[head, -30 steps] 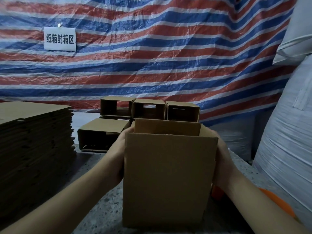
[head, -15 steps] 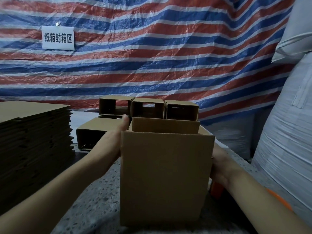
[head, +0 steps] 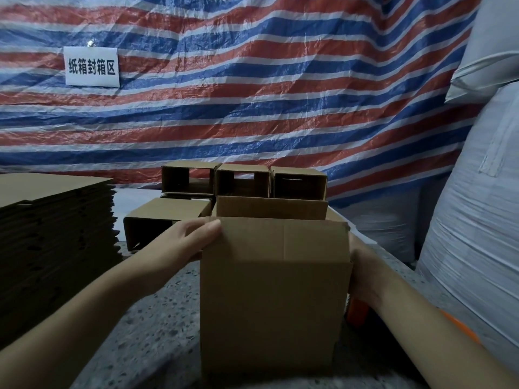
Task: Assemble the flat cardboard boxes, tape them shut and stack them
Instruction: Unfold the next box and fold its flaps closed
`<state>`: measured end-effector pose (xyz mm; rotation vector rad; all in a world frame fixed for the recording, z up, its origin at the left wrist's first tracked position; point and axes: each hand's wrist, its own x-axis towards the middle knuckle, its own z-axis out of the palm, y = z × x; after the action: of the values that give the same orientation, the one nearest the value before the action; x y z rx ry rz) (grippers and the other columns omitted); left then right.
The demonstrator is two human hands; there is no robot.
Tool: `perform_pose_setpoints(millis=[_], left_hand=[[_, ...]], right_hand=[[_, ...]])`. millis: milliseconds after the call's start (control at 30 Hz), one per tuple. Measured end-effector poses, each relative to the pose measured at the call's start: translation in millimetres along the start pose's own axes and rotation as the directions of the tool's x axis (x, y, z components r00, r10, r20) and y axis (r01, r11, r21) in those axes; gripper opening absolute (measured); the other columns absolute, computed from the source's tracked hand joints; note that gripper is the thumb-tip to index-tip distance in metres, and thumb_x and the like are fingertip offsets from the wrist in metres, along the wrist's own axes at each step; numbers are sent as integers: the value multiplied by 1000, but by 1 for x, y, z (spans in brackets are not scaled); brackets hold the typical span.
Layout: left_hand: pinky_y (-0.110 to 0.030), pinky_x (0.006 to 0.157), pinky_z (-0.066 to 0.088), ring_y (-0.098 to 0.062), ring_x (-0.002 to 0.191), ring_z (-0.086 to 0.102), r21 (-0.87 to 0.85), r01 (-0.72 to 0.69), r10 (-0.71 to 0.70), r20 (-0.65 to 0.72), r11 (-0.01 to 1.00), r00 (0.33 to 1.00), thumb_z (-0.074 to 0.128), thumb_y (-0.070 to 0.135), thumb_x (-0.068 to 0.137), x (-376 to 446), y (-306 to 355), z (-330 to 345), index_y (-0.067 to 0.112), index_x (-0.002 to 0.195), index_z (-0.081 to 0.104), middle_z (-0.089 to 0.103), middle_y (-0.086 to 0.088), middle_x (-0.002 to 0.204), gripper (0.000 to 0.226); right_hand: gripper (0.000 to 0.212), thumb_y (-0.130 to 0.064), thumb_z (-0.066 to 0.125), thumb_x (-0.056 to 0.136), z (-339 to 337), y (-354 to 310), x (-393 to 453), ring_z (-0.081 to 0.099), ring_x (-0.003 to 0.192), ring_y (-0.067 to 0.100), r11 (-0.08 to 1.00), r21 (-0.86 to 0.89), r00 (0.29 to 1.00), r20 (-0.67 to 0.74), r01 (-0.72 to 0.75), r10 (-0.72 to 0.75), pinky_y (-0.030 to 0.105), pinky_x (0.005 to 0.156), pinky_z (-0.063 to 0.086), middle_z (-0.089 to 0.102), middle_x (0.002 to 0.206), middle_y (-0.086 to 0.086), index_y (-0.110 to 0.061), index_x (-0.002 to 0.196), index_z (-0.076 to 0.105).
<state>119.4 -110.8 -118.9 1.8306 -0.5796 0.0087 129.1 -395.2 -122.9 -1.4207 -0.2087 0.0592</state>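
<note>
A: Standing upright on the speckled table (head: 157,327) is the box (head: 275,304) being worked on, directly before the person, its top flaps not yet closed. Why is it set that way?

B: The open end is kept uppermost, probably so that the flaps can be folded down and taped. The near flap (head: 283,240) is being bent inward while the far flap (head: 271,209) is left raised.

A: How is the left hand (head: 188,245) placed?

B: It is laid at the upper left corner of the box, thumb on the near flap's edge; the fingers are hidden behind the corner, so it cannot be told whether they curl round the card. The box seems to be steadied there against the fold.

A: And the right hand (head: 362,270)?

B: It is pressed flat against the right wall, its fingers largely hidden behind the box; the exact hold cannot be told. A counter-brace is suggested.

A: What is kept nearby?

B: An orange object (head: 356,313), perhaps a tape dispenser, is lodged just beside the right wrist, presumably within reach for sealing. Flat blanks are piled in a stack (head: 56,234) at the left, and opened boxes (head: 241,182) are lined up behind, against the striped tarpaulin (head: 252,94).
</note>
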Motion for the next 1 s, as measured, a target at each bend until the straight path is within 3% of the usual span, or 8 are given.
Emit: perform_pose_setpoints(millis=[100,200,333,400,500,600,800,1000], left_hand=[[-25,77,49,-9,92,70,-42,-19,17,-58,999,998,72,69,65,2,0,5,41,96,76,74,6,100,42],[-27,73,50,-14,90,69,-154,-10,-4,-94,988,996,75,38,79,4,-3,8,36,97,73,71,0,104,18],[-25,68,55,-11,89,70,-240,-34,-8,-169,970,986,71,29,69,4,-4,10,30,114,55,66,-3,115,47],[-31,84,55,-11,106,65,-211,-46,5,-189,976,982,73,31,69,5,-5,10,36,133,45,61,11,125,70],[-44,110,39,-12,128,48,-193,-39,4,-177,981,984,74,33,68,6,-5,8,50,151,18,43,26,135,102],[-30,103,42,2,124,48,-189,-53,29,-126,980,992,76,33,67,7,-6,7,50,150,21,46,37,128,101],[-32,100,48,-10,128,54,-195,-141,108,-168,971,980,77,22,68,6,-5,4,45,136,49,58,9,136,77],[-21,83,52,-15,107,65,-95,-166,154,-122,982,981,71,28,75,6,-8,1,25,90,77,68,5,108,16]], right_hand=[[15,-19,54,94,-2,-2,1,66,65,14,1000,0,996,89,1,-1,28,58,56,68,78,5,-10,103,63],[40,-28,63,78,-5,0,3,70,73,18,1000,-10,995,99,1,0,33,65,58,71,87,7,-11,115,62],[46,-58,55,86,-7,3,-2,75,84,18,1000,-28,990,138,8,-4,32,75,54,77,93,5,-22,103,78],[49,-66,66,80,-10,2,-3,74,88,17,994,-97,982,185,60,-42,27,72,57,77,95,2,-26,106,77],[61,-41,70,78,-11,-2,-4,73,94,20,991,-78,966,244,112,-90,27,73,58,75,105,3,-24,134,53],[72,-28,66,81,-12,-5,-3,69,113,27,986,-48,959,244,160,-144,30,82,58,64,132,6,-43,145,39],[54,-24,69,80,-14,-7,-4,72,100,25,981,-32,957,230,189,-177,30,76,59,73,113,3,-31,133,59],[15,-30,70,79,-17,-9,-2,66,115,18,960,-159,963,181,230,-200,30,86,57,71,123,-2,-17,83,77]])
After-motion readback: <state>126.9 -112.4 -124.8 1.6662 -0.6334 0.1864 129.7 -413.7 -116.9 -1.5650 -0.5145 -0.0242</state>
